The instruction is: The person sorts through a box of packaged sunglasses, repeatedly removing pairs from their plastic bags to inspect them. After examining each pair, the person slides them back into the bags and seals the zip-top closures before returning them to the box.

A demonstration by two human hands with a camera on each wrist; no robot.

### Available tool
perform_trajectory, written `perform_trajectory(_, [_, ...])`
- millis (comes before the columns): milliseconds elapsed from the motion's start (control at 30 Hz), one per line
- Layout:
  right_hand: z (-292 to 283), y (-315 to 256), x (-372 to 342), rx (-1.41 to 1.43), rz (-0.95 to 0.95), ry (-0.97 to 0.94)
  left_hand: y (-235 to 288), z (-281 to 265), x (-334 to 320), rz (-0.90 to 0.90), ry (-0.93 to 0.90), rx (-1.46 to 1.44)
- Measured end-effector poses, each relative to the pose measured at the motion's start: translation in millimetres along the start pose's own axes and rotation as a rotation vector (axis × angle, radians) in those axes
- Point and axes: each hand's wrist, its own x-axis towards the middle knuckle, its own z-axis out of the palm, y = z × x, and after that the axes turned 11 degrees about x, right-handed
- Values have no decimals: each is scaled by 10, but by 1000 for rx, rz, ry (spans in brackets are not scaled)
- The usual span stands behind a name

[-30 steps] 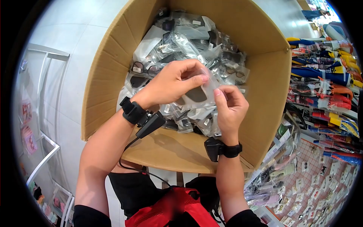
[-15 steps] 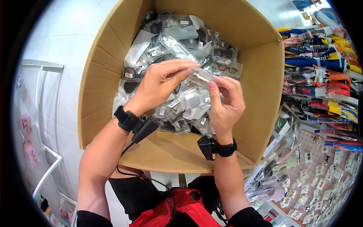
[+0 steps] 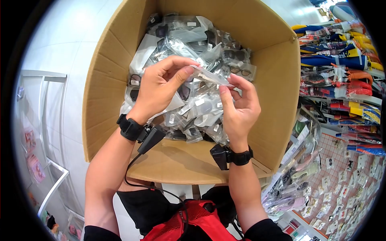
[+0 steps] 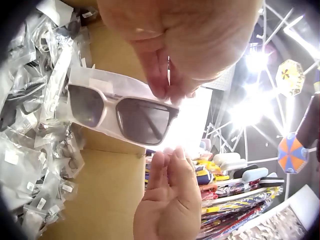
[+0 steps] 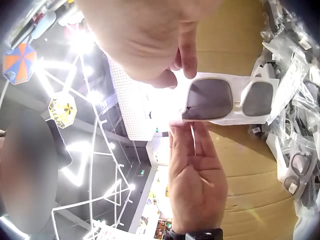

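Note:
Both hands hold up a frosted plastic bag [image 3: 211, 76] above the pile, seen nearly edge-on in the head view. Inside it are white-framed sunglasses [image 4: 142, 120] with dark lenses, facing both wrist cameras. The left hand [image 3: 161, 86] pinches one end of the bag between thumb and forefinger. At the other end, the right hand [image 3: 242, 106] pinches the edge with thumb and fingertips. Below them, a heap of bagged glasses [image 3: 193, 34] with small white labels fills the cardboard box [image 3: 275, 100].
The box walls rise around the heap, its near flap [image 3: 193, 162] just before the person's legs. Wrapped umbrellas [image 3: 337, 60] are stacked at right, above a rack of small carded items [image 3: 341, 188]. A white metal rack [image 3: 54, 172] stands at left on the tiled floor.
The bag has turned from showing a lens toward the head camera to nearly edge-on. The left hand has shifted left and the hands are farther apart; both keep hold.

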Motion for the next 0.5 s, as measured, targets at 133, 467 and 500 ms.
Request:
perform_trajectory(133, [-42, 22, -13, -28, 5, -13, -7, -16, 1, -21, 21, -7])
perform_trajectory(467, [-18, -36, -31, 89, 147, -34, 62, -23, -8, 29, -47, 135])
perform_trajectory(500, [-12, -48, -36, 94, 170, -52, 90, -28, -13, 27, -46, 136])
